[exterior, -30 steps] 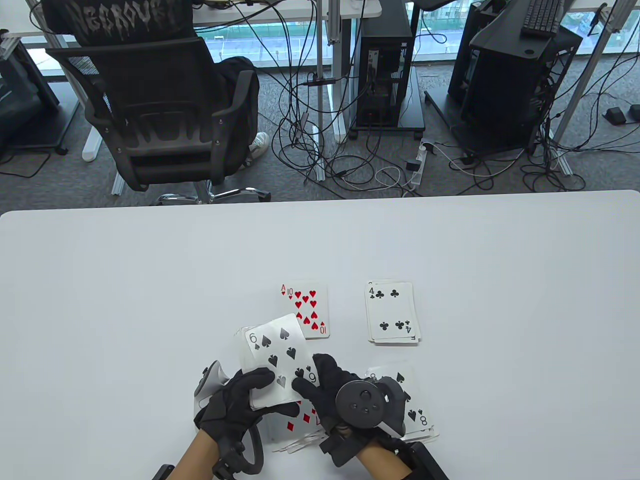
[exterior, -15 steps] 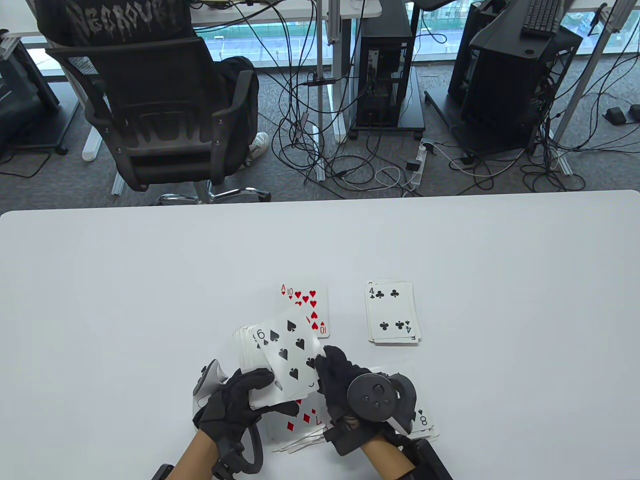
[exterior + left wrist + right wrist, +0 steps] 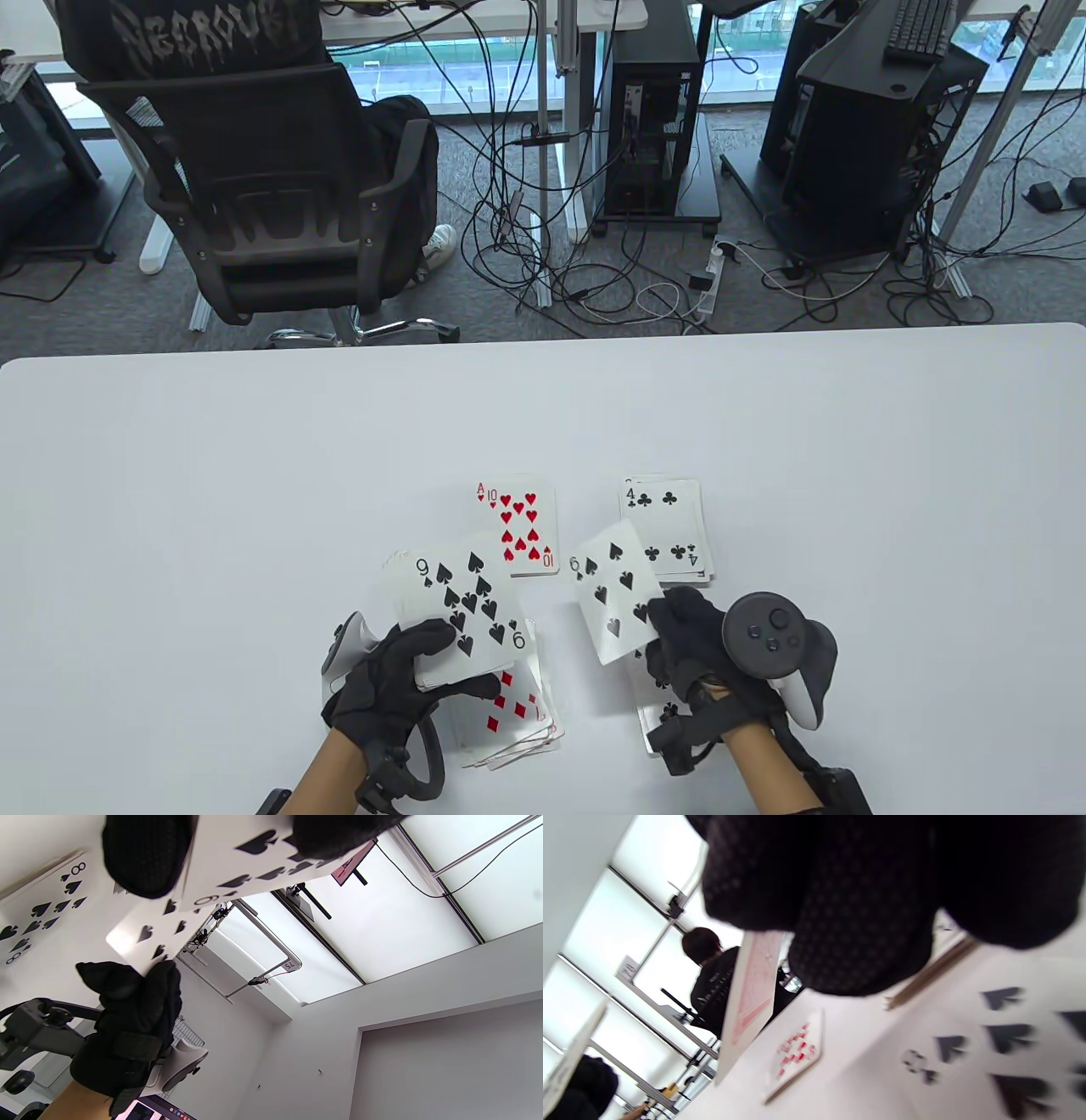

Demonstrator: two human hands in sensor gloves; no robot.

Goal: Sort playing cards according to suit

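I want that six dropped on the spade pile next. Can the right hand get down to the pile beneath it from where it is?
Probably yes. The right hand pinches the six of spades above the spade pile, which lies right beneath the wrist. Nothing sits between them; the left hand and its deck are off to the side.

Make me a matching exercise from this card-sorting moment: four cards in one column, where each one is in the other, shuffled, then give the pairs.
Cards:
1. six of spades
2. nine of spades
3. ten of hearts
4. four of clubs

Places:
A. top of the table's far right pile
B. pinched in the right hand
C. top of the stack that the left hand holds
D. flat on the table, over an ace

Pairs: 1-B, 2-C, 3-D, 4-A
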